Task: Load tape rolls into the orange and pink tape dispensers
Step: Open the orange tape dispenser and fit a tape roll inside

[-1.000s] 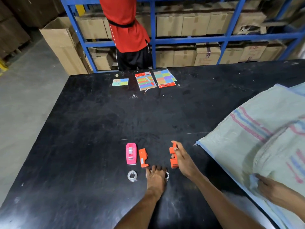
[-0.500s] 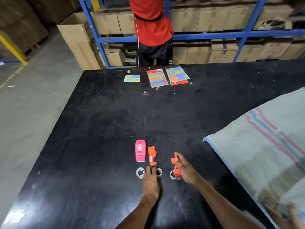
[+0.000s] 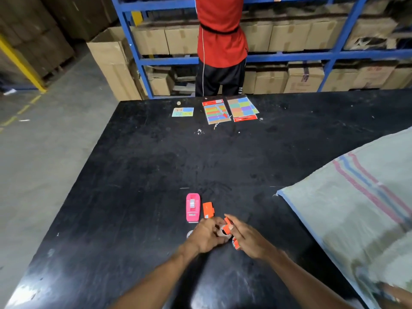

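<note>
A glossy pink tape dispenser [image 3: 192, 208] lies on the scuffed black table [image 3: 138, 179], a flat orange half-shell [image 3: 208, 210] just right of it. Nearer than both, the left hand [image 3: 206, 235] pinches a tape roll [image 3: 223, 233] against the orange piece [image 3: 227, 226] gripped by the right hand [image 3: 247, 238].

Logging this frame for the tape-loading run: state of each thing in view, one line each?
pink tape dispenser: closed, flat on table, untouched
orange dispenser half: detached, lying beside the pink one
other orange dispenser half: held in right hand
tape roll: pinched in left hand, held against that half
second tape roll: on table, mostly hidden
sticky-note packs: flat, far edge
woven sack: lying at right
</note>
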Available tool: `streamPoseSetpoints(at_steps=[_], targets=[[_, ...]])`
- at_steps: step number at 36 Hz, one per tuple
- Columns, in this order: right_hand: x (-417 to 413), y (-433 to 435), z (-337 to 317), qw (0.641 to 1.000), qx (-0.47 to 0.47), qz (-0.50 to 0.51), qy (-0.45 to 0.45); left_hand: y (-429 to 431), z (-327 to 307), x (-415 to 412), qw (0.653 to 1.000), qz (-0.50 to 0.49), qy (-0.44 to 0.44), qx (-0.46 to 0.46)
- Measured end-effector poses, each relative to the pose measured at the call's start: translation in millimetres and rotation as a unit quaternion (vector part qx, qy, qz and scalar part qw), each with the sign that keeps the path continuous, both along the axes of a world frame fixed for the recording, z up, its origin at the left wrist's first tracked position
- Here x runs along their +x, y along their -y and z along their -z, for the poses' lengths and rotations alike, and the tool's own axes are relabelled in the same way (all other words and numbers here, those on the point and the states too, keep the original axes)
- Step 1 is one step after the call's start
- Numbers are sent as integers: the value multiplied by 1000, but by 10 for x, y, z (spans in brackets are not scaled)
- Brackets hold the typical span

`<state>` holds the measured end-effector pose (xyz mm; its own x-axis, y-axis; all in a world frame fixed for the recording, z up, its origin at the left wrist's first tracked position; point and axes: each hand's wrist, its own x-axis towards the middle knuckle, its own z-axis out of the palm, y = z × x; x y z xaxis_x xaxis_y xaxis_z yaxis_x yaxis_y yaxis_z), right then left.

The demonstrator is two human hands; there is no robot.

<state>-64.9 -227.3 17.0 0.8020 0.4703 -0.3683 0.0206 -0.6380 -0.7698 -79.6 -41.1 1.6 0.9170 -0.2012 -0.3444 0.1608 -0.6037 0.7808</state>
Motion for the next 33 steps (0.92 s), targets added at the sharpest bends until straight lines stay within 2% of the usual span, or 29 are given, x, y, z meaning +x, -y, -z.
streamPoseSetpoints(at_steps=[4, 10, 18, 25, 33], targets=[[27, -90, -53, 1000, 4, 7, 24, -152, -281, 84, 999, 20, -14, -32], [52, -215, -157, 997, 55, 56, 16, -280, -459, 135, 987, -45, -54, -145], [9, -299, -281, 988, 105, 112, -14, -259, -585, 4, 962, -93, -88, -241], [-11, -370, -332, 981, 120, 155, -2, -257, -650, -46, 949, -163, -58, -263], [8, -462, -354, 970, 167, 170, -54, -341, -647, -39, 945, -157, -46, -284]])
